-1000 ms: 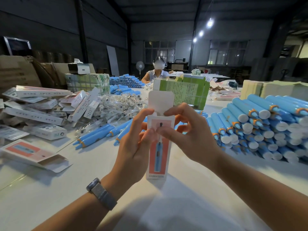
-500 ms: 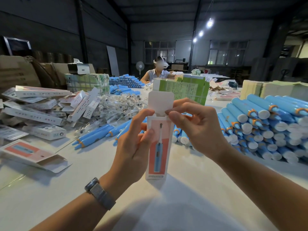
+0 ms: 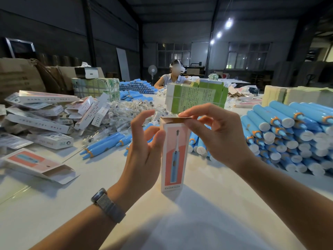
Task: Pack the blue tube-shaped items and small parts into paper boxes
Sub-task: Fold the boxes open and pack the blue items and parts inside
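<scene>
Hands at a white table (image 3: pixel 207 204) in a dim warehouse, left hand (image 3: pixel 142 156) gripping an upright paper box (image 3: pixel 173 156), right hand (image 3: pixel 219 136) pinching its top flap, blue tubes (image 3: pixel 288 134) stacked beside

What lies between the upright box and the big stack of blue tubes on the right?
In the head view, the right hand folding the box's top flap, with blue tubes behind it.

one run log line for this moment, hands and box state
step: closing box top | left hand: holds upright paper box by its side | right hand: pinches top flap, folded over the opening | blue tubes: stacked at right
</scene>
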`<action>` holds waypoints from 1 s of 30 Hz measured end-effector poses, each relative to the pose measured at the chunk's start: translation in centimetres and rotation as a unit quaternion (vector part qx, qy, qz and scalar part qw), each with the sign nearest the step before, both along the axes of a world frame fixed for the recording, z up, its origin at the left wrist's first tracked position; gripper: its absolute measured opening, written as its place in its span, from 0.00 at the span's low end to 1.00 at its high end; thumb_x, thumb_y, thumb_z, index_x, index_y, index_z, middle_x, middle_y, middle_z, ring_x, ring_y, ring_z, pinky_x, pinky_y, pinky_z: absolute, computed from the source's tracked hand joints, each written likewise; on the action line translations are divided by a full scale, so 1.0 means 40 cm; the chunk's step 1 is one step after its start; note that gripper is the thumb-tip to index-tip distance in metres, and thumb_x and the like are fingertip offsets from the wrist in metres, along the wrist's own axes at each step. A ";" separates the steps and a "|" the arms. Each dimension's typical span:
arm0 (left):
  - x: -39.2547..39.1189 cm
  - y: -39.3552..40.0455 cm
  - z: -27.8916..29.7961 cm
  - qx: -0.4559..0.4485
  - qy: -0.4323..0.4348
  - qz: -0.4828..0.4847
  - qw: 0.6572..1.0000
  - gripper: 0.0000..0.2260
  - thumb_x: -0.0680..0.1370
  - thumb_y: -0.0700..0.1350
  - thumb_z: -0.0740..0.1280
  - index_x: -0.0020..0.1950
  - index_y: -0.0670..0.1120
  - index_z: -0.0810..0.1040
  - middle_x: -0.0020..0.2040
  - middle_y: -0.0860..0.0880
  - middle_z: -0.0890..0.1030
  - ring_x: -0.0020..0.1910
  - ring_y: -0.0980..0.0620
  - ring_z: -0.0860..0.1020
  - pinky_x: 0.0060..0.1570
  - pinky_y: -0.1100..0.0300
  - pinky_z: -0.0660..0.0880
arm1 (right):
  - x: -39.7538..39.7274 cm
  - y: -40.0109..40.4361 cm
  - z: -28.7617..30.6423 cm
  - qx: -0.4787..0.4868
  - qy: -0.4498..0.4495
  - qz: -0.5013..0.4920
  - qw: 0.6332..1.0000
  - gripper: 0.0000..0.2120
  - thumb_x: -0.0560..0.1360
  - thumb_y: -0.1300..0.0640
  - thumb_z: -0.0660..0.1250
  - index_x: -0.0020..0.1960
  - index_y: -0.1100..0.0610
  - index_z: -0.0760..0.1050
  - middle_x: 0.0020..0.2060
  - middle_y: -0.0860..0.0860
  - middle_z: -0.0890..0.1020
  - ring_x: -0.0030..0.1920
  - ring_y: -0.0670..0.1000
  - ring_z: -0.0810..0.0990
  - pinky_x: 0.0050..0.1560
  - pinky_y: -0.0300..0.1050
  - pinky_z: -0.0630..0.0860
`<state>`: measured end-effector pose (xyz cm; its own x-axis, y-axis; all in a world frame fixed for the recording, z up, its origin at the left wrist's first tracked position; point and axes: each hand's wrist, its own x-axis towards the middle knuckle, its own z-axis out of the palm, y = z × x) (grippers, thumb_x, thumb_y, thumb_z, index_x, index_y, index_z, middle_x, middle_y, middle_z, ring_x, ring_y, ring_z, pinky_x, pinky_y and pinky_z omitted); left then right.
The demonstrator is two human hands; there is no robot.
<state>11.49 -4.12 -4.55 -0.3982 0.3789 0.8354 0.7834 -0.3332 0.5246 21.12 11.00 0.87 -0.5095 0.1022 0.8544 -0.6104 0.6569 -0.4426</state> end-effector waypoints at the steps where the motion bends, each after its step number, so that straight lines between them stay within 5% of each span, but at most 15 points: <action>1: -0.001 0.000 0.000 -0.002 0.006 0.007 1.000 0.11 0.84 0.59 0.54 0.65 0.71 0.61 0.48 0.53 0.81 0.46 0.48 0.84 0.39 0.49 0.83 | 0.000 0.003 0.000 0.011 -0.003 -0.008 1.000 0.07 0.74 0.62 0.71 0.49 0.52 0.82 0.44 0.46 0.85 0.44 0.49 0.81 0.44 0.43 0.77; 7: 0.004 0.009 -0.007 0.003 0.034 0.049 0.998 0.12 0.84 0.53 0.52 0.63 0.68 0.68 0.45 0.50 0.81 0.41 0.43 0.82 0.35 0.40 0.79 | 0.004 0.024 0.009 0.020 -0.047 0.045 0.998 0.07 0.75 0.63 0.70 0.49 0.52 0.82 0.48 0.49 0.84 0.51 0.51 0.83 0.48 0.44 0.78; 12: 0.010 0.014 0.000 0.025 0.004 0.012 1.000 0.12 0.79 0.54 0.64 0.59 0.69 0.70 0.51 0.64 0.79 0.44 0.58 0.84 0.37 0.60 0.81 | 0.006 0.034 0.005 0.001 -0.070 0.086 0.994 0.06 0.75 0.58 0.70 0.50 0.54 0.84 0.51 0.51 0.84 0.54 0.54 0.83 0.52 0.52 0.81; 16: -0.010 0.018 0.000 0.035 -0.009 -0.013 0.999 0.08 0.81 0.50 0.62 0.59 0.62 0.71 0.49 0.60 0.79 0.42 0.57 0.84 0.38 0.65 0.77 | -0.002 0.027 -0.005 -0.012 -0.066 0.087 0.994 0.08 0.73 0.62 0.72 0.50 0.53 0.82 0.51 0.51 0.84 0.53 0.55 0.83 0.53 0.57 0.81; 21: -0.004 0.015 0.009 0.035 0.000 -0.014 0.999 0.08 0.82 0.50 0.60 0.57 0.63 0.72 0.52 0.62 0.79 0.44 0.56 0.84 0.35 0.62 0.80 | -0.008 0.015 -0.005 -0.002 -0.043 0.058 0.997 0.10 0.71 0.65 0.73 0.47 0.51 0.82 0.48 0.49 0.84 0.51 0.51 0.84 0.53 0.49 0.81; 26: -0.014 -0.001 0.034 0.046 0.007 0.036 0.998 0.11 0.82 0.46 0.56 0.54 0.57 0.77 0.57 0.56 0.79 0.52 0.45 0.82 0.44 0.43 0.82 | -0.006 0.006 -0.003 -0.002 -0.040 0.045 0.998 0.11 0.71 0.66 0.73 0.46 0.51 0.81 0.47 0.50 0.84 0.50 0.49 0.84 0.52 0.47 0.81; 30: 0.001 0.000 0.038 0.048 -0.009 0.031 0.998 0.06 0.80 0.52 0.62 0.56 0.57 0.76 0.55 0.60 0.80 0.50 0.52 0.83 0.44 0.52 0.84 | -0.005 0.002 -0.006 -0.028 -0.037 0.046 0.998 0.10 0.70 0.66 0.73 0.44 0.52 0.82 0.46 0.49 0.84 0.48 0.52 0.85 0.51 0.51 0.82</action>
